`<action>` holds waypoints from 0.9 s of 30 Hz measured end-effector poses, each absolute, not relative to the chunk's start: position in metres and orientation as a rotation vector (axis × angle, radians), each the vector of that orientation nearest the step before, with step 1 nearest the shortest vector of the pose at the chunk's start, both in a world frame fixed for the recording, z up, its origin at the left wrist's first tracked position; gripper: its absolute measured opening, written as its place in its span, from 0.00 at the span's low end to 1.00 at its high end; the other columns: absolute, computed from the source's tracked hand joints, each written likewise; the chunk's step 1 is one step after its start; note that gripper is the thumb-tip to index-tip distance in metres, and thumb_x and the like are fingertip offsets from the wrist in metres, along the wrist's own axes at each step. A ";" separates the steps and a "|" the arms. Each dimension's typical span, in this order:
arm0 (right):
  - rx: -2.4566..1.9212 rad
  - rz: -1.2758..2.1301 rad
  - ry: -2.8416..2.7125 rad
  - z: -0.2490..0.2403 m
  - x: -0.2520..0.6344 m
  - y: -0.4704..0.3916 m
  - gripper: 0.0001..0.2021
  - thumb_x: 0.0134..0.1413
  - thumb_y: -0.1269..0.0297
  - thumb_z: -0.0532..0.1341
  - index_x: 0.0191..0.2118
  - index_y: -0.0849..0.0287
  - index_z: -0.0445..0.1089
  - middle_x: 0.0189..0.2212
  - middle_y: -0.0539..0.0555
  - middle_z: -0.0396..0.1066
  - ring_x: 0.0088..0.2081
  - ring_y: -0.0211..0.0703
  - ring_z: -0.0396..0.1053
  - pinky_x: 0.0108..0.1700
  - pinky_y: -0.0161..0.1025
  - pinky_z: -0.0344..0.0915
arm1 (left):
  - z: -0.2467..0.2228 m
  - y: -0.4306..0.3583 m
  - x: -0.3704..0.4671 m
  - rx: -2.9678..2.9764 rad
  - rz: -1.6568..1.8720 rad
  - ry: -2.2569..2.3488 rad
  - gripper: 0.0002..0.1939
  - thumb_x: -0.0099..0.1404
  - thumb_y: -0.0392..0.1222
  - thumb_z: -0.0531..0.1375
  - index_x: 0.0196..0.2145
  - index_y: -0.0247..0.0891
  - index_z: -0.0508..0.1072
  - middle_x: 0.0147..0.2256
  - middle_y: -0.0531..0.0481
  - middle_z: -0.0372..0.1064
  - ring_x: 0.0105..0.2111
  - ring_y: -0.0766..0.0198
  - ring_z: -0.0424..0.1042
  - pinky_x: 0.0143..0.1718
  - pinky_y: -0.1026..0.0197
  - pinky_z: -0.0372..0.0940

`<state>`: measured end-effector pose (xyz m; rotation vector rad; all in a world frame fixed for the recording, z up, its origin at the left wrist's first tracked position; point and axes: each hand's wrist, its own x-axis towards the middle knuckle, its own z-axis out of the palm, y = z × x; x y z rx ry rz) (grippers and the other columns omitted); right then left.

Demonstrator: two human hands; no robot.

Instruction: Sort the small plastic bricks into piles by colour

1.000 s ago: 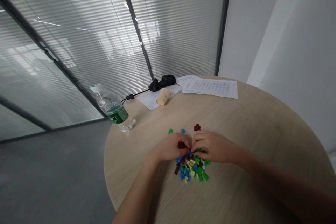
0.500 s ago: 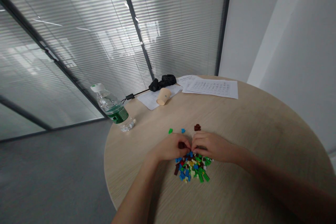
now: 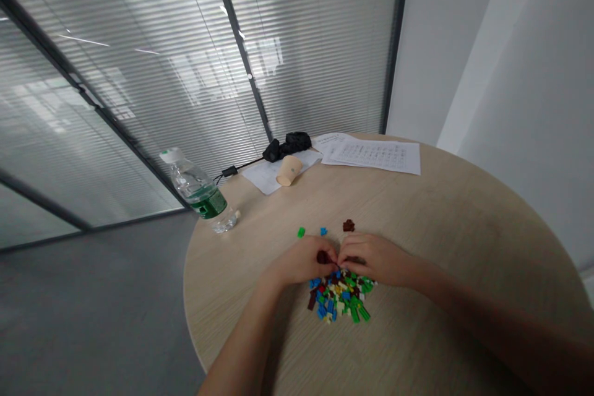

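Note:
A heap of small toy bricks (image 3: 341, 297) in green, blue, brown, yellow and white lies on the round wooden table. At the heap's far edge, my left hand (image 3: 312, 258) is closed, thumb and fingers pinched together. My right hand (image 3: 366, 257) meets it from the other side, also in a pinch, the fingertips of both nearly touching. Whatever sits between the fingertips is too small and hidden to make out. Just beyond the hands are a green brick (image 3: 301, 232), a blue brick (image 3: 323, 231) and a brown brick cluster (image 3: 348, 225).
On the table's left edge stands a clear water bottle (image 3: 204, 195) with a green label. Farther back, a paper cup (image 3: 288, 171) lies on its side by a black folded item (image 3: 288, 146) with a cord. Printed sheets (image 3: 374, 155) lie at the far edge.

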<state>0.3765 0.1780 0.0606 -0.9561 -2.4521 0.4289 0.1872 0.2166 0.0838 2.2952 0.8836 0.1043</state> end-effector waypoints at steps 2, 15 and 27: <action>-0.969 0.441 -2.425 0.059 0.376 0.179 0.07 0.55 0.68 0.57 0.31 0.61 0.72 0.31 0.53 0.71 0.34 0.38 0.66 0.38 0.34 0.60 | 0.082 0.217 0.188 2.292 0.111 0.899 0.07 0.54 0.37 0.57 0.29 0.33 0.74 0.24 0.53 0.67 0.22 0.71 0.63 0.24 0.69 0.56; -1.249 0.706 -2.149 0.051 0.373 0.179 0.06 0.47 0.72 0.59 0.30 0.58 0.73 0.23 0.48 0.71 0.23 0.33 0.64 0.26 0.30 0.57 | 0.077 0.220 0.191 2.349 0.172 0.873 0.08 0.57 0.38 0.55 0.27 0.33 0.73 0.25 0.52 0.68 0.25 0.70 0.63 0.28 0.69 0.56; -1.343 0.450 -1.948 0.053 0.396 0.196 0.05 0.49 0.68 0.59 0.31 0.59 0.72 0.27 0.51 0.71 0.28 0.37 0.66 0.32 0.33 0.61 | 0.078 0.219 0.192 2.250 0.243 0.836 0.07 0.58 0.36 0.53 0.30 0.33 0.71 0.27 0.52 0.67 0.26 0.70 0.63 0.28 0.70 0.57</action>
